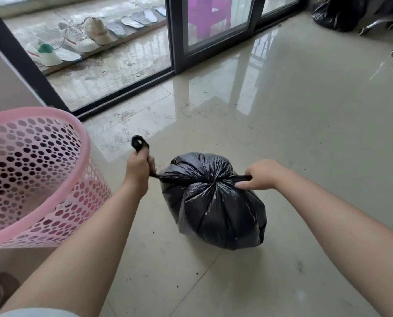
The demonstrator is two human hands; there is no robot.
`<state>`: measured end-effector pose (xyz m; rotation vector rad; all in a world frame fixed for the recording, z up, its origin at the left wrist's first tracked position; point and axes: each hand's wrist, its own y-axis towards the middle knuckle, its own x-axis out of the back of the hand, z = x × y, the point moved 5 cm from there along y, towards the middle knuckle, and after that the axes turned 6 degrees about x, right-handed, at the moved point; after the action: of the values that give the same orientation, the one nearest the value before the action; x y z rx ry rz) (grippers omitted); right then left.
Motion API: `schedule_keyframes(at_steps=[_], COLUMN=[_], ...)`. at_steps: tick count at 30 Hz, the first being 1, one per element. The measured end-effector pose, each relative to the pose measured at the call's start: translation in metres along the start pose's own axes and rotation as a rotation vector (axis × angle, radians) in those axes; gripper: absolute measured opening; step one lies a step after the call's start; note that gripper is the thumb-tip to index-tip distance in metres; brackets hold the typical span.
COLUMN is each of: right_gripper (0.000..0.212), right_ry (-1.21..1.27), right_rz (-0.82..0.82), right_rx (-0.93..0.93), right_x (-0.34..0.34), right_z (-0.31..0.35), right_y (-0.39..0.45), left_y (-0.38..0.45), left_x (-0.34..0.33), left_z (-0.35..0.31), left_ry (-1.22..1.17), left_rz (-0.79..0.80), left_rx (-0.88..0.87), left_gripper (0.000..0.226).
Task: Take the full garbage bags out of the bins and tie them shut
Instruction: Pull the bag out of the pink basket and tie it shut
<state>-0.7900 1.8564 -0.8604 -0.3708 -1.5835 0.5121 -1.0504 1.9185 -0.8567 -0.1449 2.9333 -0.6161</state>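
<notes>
Tiled floor (pixel 305 138): pale, glossy, with dark specks; bears everything listed below and runs beyond both sets of fingers in all directions.

Sliding glass door (pixel 213 30): dark frame, well beyond the fingers at the far side; a purple piece of furniture shows through the pane.

Pink bin (pixel 30 170): perforated plastic, tilted, mouth towards the viewer; just outward of the left fingers, apart from them. Whether anything lies inside cannot be told.

Black garbage bag (pixel 216 202): full, rounded, resting on the floor between and below the two sets of fingers, out of the bin. Mouth gathered to a pucker at the top, two drawn ends leading off sideways.

Second black bag (pixel 337 12): far corner, well beyond the right fingers, beside a chrome chair leg.

Shoes (pixel 76 40): a row of pale pairs with loose insoles, outside past the open door panel, well beyond the left fingers.

Left hand (pixel 138 168): fingers curled tight round one drawn end of the bag; a black loop (pixel 139 144) of that end stands out above the fist.

Right hand (pixel 260 176): fingers curled over the other drawn end (pixel 242 178), pinching it, thumb below lying against the bag's top.
</notes>
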Motion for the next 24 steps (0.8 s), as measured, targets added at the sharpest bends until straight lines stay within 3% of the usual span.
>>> schedule_keyframes(at_steps=[3, 5, 8, 13, 21, 24], right_gripper=[0.040, 0.034, 0.034, 0.014, 0.026, 0.026], right_ry=[-0.033, -0.083, -0.094, 0.283, 0.415, 0.500], right_rz=[0.063, 0.025, 0.030, 0.213, 0.083, 0.038], right_rx=[-0.002, -0.005, -0.060, -0.067, 0.026, 0.060], right_x=[0.006, 0.011, 0.012, 0.000, 0.013, 0.019], right_z=[0.006, 0.009, 0.007, -0.003, 0.006, 0.009], right_y=[0.001, 0.001, 0.001, -0.007, -0.006, -0.004], left_y=[-0.005, -0.013, -0.023, -0.026, -0.042, -0.052], left_x=[-0.004, -0.011, -0.016, -0.019, -0.063, -0.083], left_z=[0.000, 0.015, 0.036, 0.040, -0.003, -0.013], left_ry=[-0.314, -0.333, -0.207, 0.457, 0.443, 0.446], left_rz=[-0.036, 0.040, 0.166, 0.227, 0.301, 0.413], left_rx=[0.118, 0.252, 0.347, 0.044, -0.191, -0.261], left_gripper=[0.026, 0.030, 0.010, 0.023, 0.025, 0.043])
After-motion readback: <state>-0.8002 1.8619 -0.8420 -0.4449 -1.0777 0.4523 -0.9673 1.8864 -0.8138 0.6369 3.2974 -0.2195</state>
